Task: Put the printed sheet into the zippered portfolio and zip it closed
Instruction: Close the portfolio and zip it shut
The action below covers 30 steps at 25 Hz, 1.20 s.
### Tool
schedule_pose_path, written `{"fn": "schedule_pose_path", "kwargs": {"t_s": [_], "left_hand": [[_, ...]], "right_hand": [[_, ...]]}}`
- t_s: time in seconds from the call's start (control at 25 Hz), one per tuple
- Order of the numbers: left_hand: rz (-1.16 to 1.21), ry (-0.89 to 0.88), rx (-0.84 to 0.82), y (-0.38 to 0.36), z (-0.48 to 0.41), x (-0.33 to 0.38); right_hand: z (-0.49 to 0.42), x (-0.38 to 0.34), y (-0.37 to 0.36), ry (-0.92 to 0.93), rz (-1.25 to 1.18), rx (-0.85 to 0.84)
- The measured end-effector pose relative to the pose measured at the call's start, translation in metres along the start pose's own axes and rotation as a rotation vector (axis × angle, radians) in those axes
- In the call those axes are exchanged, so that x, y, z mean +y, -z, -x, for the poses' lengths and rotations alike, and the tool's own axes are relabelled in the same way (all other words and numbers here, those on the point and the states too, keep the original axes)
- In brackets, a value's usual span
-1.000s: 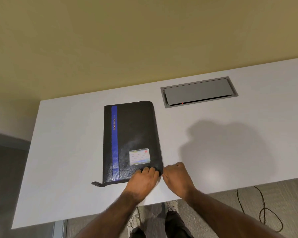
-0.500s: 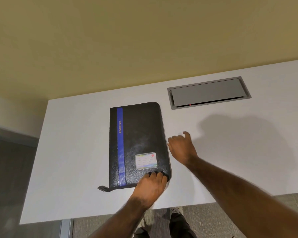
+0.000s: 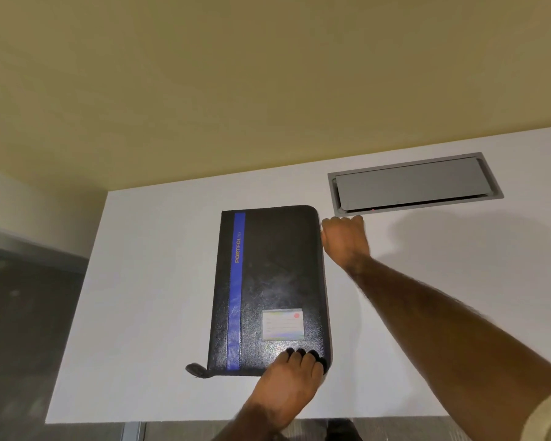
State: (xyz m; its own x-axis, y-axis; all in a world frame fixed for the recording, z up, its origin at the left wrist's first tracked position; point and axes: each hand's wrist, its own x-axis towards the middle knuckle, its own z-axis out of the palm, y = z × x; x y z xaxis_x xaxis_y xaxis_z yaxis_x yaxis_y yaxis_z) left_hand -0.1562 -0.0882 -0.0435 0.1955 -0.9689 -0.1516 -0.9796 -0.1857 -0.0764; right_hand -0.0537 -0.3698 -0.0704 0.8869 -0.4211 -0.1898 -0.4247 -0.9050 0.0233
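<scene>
the portfolio [image 3: 269,291] lies shut on the white surface [image 3: 147,281], the printed sheet not visible. left hand [image 3: 288,381], grip flat, pins its 5 o'clock corner; right hand [image 3: 344,238], grip pinched at the 1 o'clock edge, presumably on the zip pull. advise steady pinning and an even pull round the corner.

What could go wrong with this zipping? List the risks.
1. The right hand pulls near the portfolio's far right corner; the zipper might snag on that curve.
2. Only the left hand pins the near corner, so the portfolio could skid on the smooth white table.
</scene>
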Motion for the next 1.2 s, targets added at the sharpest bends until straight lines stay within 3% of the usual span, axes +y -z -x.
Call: {"fn": "schedule_pose_path", "kwargs": {"t_s": [0.12,0.32,0.44,0.6,0.72,0.84,0.96,1.2], "left_hand": [[-0.018,0.041,0.053,0.000,-0.001,0.006],[0.071,0.014,-0.018,-0.014,-0.005,0.013],[0.191,0.073,-0.022,-0.008,-0.022,-0.006],[0.172,0.338,0.019,0.012,-0.108,-0.079],[0.190,0.435,0.012,0.029,-0.183,-0.122],[0.230,0.491,-0.095,0.033,-0.235,-0.137],[0.126,0.477,-0.260,0.027,-0.261,-0.134],[0.063,0.472,-0.290,0.029,-0.281,-0.125]], "right_hand": [[-0.009,0.003,-0.002,-0.080,-0.196,-0.031],[0.016,-0.001,-0.006,-0.441,-0.927,0.054],[0.036,-0.011,-0.010,-0.531,-1.178,0.001],[0.046,-0.020,-0.026,-0.625,-1.317,-0.091],[0.047,-0.022,-0.026,-0.704,-1.444,-0.146],[0.050,-0.023,-0.024,-0.812,-1.512,-0.195],[0.048,-0.029,-0.026,-0.893,-1.457,-0.207],[0.034,-0.028,-0.022,-0.876,-1.379,-0.214]]}}
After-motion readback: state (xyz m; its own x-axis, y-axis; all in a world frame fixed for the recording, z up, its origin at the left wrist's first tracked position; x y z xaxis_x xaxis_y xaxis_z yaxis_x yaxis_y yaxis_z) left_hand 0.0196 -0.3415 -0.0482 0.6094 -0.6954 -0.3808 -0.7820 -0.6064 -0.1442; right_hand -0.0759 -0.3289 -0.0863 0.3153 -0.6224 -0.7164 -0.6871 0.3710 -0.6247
